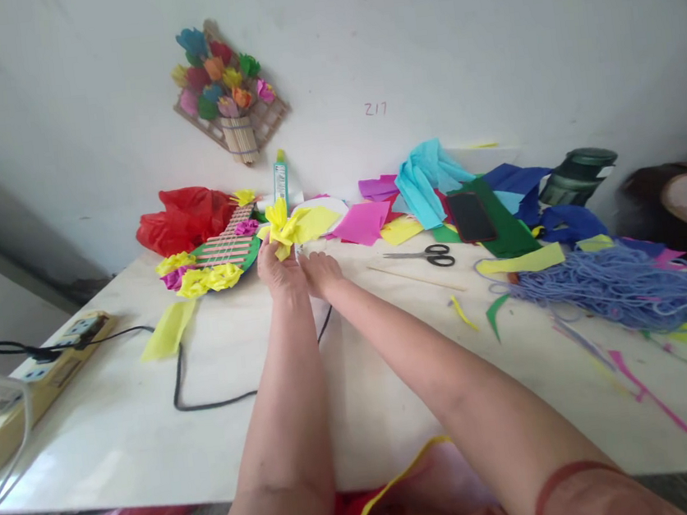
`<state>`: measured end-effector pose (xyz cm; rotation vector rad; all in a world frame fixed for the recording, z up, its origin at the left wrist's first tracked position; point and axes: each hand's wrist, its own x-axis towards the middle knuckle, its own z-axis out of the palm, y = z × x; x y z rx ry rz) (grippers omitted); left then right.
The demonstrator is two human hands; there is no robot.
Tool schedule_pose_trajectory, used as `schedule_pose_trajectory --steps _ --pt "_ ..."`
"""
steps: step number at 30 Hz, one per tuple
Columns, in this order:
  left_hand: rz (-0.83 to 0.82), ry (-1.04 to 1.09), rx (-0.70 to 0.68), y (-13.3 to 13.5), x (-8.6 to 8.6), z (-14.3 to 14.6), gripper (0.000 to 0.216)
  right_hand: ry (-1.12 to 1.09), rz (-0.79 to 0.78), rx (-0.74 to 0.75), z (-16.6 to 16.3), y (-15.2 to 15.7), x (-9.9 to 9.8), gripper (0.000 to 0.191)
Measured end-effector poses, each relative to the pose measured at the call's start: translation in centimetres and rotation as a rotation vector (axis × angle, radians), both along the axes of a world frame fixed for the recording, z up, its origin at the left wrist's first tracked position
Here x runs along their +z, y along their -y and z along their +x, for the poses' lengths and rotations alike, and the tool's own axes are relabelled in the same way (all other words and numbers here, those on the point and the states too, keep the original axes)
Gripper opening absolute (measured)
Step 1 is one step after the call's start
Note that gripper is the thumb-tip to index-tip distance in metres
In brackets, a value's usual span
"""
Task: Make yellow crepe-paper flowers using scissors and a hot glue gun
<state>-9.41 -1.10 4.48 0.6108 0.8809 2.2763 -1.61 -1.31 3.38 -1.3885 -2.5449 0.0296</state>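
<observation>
My left hand (279, 269) is closed around the base of a yellow tissue-paper flower (282, 226), holding it upright above the white table (150, 412). My right hand (319, 271) sits right beside it, fingers curled and pinching at the bottom of the same flower. Just left of the hands lies a craft-stick panel (227, 242) on green card, edged with yellow and pink paper flowers (203, 279). A green glue bottle (280, 179) stands behind the flower.
Scissors (430, 255) and a thin wooden stick (414, 278) lie to the right, then a black phone (471, 216), coloured paper sheets (428, 186) and blue yarn (613, 285). A power strip (51, 365) and black cable (210, 388) lie left. A flower plaque (229, 93) hangs on the wall.
</observation>
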Motion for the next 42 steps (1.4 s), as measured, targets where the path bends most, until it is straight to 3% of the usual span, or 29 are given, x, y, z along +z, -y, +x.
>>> schedule_pose_trajectory --steps 7,13,17,21,24,28,34,38,42 --pt "0.122 0.157 -0.047 0.4 2.0 1.1 0.013 -0.060 0.114 -0.086 2.2 -1.1 -0.3 0.041" --pt "0.202 0.103 -0.130 0.8 3.7 2.0 0.008 -0.190 -0.115 -0.328 5.3 -2.7 0.6 0.036" --pt "0.243 0.096 -0.155 1.2 5.0 2.0 0.007 -0.433 -0.189 -0.444 6.9 -3.9 0.1 0.029" --pt "0.243 0.114 -0.177 1.5 5.7 2.5 0.010 -0.986 -0.323 -0.419 7.5 -4.9 -0.8 0.015" --pt "0.223 0.167 -0.224 1.1 4.5 3.7 0.012 -1.288 -0.384 -0.377 8.2 -4.9 -1.0 0.011" --pt "0.112 0.196 -0.325 0.3 1.4 6.0 0.017 -1.658 -0.505 -0.279 10.8 -3.7 -1.1 0.017" --pt "-0.017 0.216 -0.384 0.1 -1.2 9.1 0.019 -1.562 -0.733 -0.154 14.5 -2.3 -1.6 0.029" --pt "-0.030 0.194 -0.405 0.2 -1.7 9.7 0.020 -1.483 -0.662 -0.138 14.7 -2.5 -2.0 0.027" --pt "-0.062 0.182 -0.402 0.4 -2.4 9.5 0.023 -1.560 -0.538 -0.207 14.9 -3.4 -2.2 0.023"
